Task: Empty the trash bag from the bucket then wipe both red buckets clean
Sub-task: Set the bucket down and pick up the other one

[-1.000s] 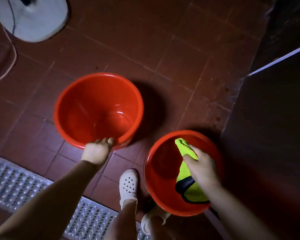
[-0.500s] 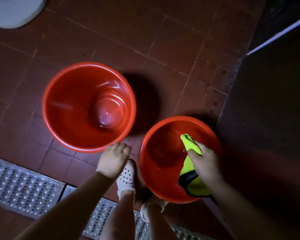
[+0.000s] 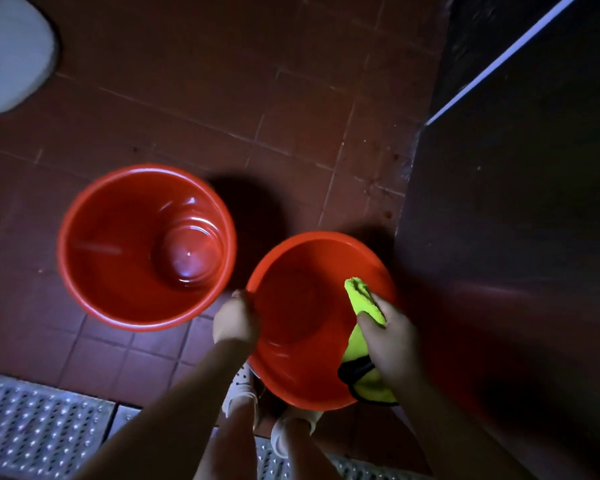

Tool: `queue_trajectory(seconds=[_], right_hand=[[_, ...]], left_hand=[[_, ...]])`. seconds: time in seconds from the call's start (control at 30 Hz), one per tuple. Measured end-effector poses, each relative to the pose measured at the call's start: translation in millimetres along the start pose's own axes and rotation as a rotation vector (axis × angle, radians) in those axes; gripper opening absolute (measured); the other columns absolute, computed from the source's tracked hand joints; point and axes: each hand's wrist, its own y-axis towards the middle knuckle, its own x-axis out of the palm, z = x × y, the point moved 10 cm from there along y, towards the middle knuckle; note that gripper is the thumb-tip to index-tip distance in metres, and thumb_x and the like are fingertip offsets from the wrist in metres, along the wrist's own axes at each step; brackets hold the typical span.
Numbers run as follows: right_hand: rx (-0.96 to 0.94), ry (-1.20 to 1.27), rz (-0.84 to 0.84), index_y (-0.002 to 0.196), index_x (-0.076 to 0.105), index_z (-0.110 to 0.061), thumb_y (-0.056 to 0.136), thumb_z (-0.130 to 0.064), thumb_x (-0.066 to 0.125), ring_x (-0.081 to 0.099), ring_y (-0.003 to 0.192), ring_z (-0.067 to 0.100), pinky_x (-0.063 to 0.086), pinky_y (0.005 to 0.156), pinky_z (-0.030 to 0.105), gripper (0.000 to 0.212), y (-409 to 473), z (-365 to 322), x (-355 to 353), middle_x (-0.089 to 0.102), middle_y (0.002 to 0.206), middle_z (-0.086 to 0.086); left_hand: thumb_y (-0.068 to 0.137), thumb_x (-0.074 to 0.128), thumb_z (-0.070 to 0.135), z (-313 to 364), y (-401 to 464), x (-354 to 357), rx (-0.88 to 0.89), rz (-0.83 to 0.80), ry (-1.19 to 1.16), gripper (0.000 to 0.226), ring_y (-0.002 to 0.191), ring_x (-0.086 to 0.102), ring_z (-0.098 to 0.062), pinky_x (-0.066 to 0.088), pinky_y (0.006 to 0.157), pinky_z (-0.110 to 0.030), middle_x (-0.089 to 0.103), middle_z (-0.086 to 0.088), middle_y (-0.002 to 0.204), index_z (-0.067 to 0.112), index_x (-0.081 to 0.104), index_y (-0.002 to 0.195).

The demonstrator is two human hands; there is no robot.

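Observation:
Two red buckets stand on the tiled floor. The left red bucket (image 3: 84, 216) is upright and holds nothing. The right red bucket (image 3: 284, 341) sits close to my feet. My left hand (image 3: 234, 320) grips its left rim. My right hand (image 3: 392, 344) holds a yellow-green cloth (image 3: 361, 296) with a black edge against the bucket's inner right wall. No trash bag shows in either bucket.
A dark wall or cabinet (image 3: 516, 237) rises directly right of the right bucket. A perforated metal drain grate (image 3: 39, 427) runs along the floor by my white shoes (image 3: 241, 389). A pale rounded base (image 3: 11, 53) sits at the top left.
My left hand left the left bucket's rim, crossed over and took the right bucket's left rim. The left bucket settled upright. My right hand kept the cloth inside the right bucket.

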Motion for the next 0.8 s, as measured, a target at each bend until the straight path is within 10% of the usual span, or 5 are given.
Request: queue_trajectory(seconds=[0.27,0.53,0.8], right_hand=[[-0.179,-0.051,0.088,0.127,0.055,-0.038,0.083,-0.033,0.059,0.061,0.083,0.022,0.047,0.075,0.03,0.045,-99.9,-122.0,-106.2,0.067,0.103,0.001],[-0.415,-0.003,0.276,0.13,0.049,-0.037,0.083,-0.033,0.059,0.057,0.111,0.017,0.045,0.092,0.03,0.048,-231.1,-241.0,-246.7,0.06,0.123,-0.01],[-0.459,0.085,0.553,0.091,0.043,-0.04,0.076,-0.042,0.06,0.056,0.077,0.023,0.041,0.064,0.032,0.023,-324.4,-256.7,-377.4,0.057,0.075,-0.012]], left_hand=[[0.079,0.062,0.014,84.7,-86.3,-199.6,0.177,0.169,-0.1,0.014,0.086,0.06,-0.044,0.029,0.061,-0.033,0.066,-0.025,0.087,0.005,0.053,0.085],[0.075,0.065,0.013,196.3,-211.4,-414.1,0.426,0.412,-0.191,0.021,0.082,0.057,-0.042,0.031,0.061,-0.035,0.061,-0.022,0.08,0.008,0.045,0.073],[0.076,0.064,0.015,295.6,-330.2,-505.7,0.768,0.508,-0.238,0.017,0.07,0.054,-0.032,0.041,0.062,-0.038,0.053,-0.005,0.068,0.008,0.049,0.076]])
